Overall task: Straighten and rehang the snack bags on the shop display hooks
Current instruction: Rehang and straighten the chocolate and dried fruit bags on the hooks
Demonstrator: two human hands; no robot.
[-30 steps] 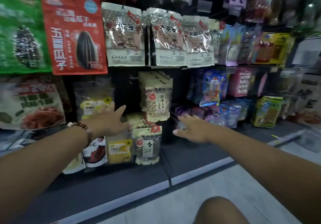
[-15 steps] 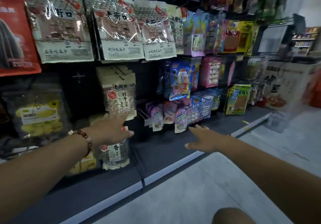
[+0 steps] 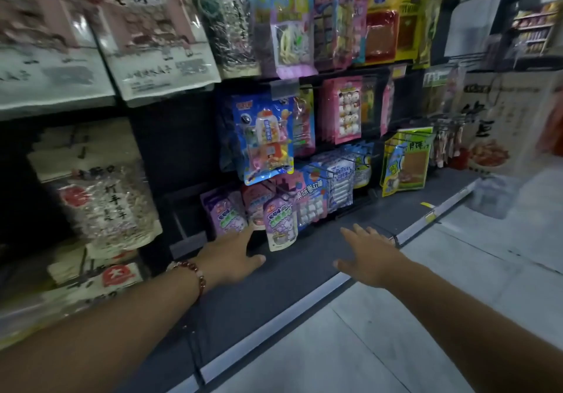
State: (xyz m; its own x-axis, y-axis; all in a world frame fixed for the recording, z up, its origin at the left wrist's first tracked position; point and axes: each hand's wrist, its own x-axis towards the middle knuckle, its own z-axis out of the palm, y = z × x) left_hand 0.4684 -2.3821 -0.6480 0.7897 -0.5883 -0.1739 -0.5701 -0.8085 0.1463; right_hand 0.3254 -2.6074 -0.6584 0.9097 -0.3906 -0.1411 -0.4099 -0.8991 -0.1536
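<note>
- Low on the display, in the head view, purple snack bags [image 3: 278,220] hang upright, long axis vertical, fronts facing out above the dark base shelf [image 3: 304,258].
- Left hand [image 3: 231,255], fingers straight and loosely spread, reaches to their lower edge; whether it touches is unclear.
- Right hand [image 3: 370,258] hovers spread, holding nothing.

Purple snack bags [image 3: 227,214] hang on low hooks; front purple pouch [image 3: 279,223] tilted, w/ blue bag [image 3: 263,138] above.

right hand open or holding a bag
Open: the right hand has its fingers spread, holding nothing, above the dark shelf base.
</note>
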